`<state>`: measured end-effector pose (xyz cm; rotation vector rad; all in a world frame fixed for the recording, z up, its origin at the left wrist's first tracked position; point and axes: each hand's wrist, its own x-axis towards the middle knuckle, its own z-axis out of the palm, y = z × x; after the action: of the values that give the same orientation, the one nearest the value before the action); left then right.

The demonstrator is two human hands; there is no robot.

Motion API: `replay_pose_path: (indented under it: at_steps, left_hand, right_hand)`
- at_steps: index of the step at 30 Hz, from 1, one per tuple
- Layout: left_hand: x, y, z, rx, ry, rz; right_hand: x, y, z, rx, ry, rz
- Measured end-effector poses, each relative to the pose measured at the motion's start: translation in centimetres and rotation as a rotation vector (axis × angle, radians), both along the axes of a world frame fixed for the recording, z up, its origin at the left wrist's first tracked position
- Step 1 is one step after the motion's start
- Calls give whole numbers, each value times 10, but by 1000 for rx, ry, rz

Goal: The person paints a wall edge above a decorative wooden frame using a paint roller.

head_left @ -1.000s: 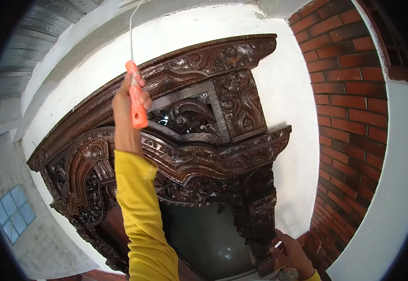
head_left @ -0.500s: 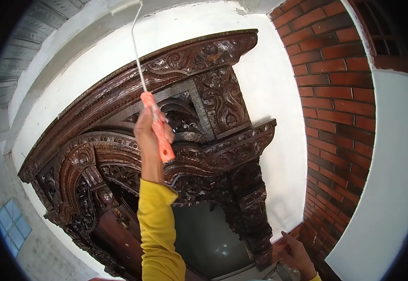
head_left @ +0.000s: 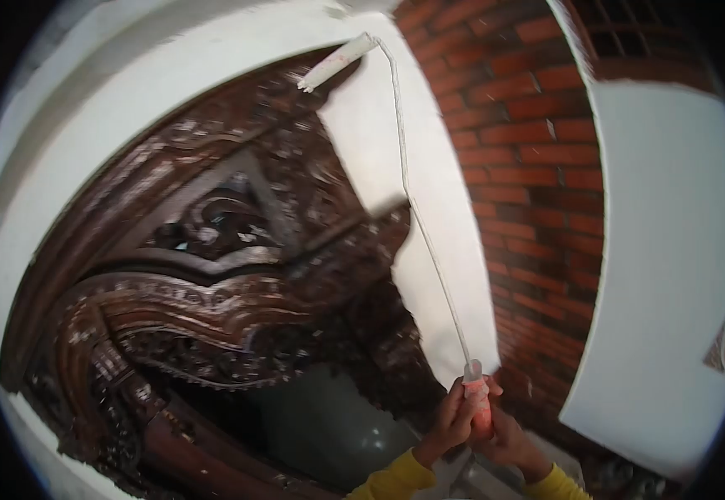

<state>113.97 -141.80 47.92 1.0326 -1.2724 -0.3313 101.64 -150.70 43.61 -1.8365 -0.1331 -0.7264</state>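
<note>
A paint roller (head_left: 337,62) with a white, paint-marked sleeve is at the upper middle, in front of the top right end of the dark carved wood frame (head_left: 187,283). Its long bent wire runs down to an orange-red handle (head_left: 480,412). My left hand (head_left: 451,423) is wrapped round the handle from the left, in a yellow sleeve. From the right, my right hand (head_left: 508,440) closes on the same handle. Whether the roller touches any surface cannot be told.
White wall (head_left: 379,154) surrounds the carved frame. A red brick wall (head_left: 537,200) stands right of it, then a pale wall panel (head_left: 670,250). A dark glassy surface (head_left: 337,425) lies below the carving.
The view has swung right. The roller handle has come down from high in the left hand to low at the right. My right hand has joined my left on it.
</note>
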Motion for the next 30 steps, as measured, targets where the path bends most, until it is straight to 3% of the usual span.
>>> replay_pose_path:
  at_steps: [2,4,6,10,11,14,17,23,30]
  left_hand:
    - [-9,-10,-31,123,17,-123]
    - [-33,-21,-48,185,31,-213]
    - [-56,-27,-51,172,25,-248]
    - [-62,-29,-148,367,-164,-272]
    - [-70,-24,-162,522,-247,-330]
    - [-92,-20,-256,456,-586,-441]
    - [-114,-23,-260,437,-877,-394]
    - [-125,-52,-261,331,-900,-145]
    - [-126,-76,-305,374,-933,-124]
  right_hand:
    - [-3,4,-34,187,50,-236]
    - [-27,4,-31,223,75,-373]
    - [-53,1,-63,202,220,-600]
    - [-110,-8,-88,201,464,-894]
    - [-123,-8,-90,238,485,-941]
    - [-157,0,-103,311,531,-1076]
    - [-182,16,-129,328,602,-1143]
    - [-204,40,-158,271,470,-1283]
    - [-219,56,-179,212,382,-1383]
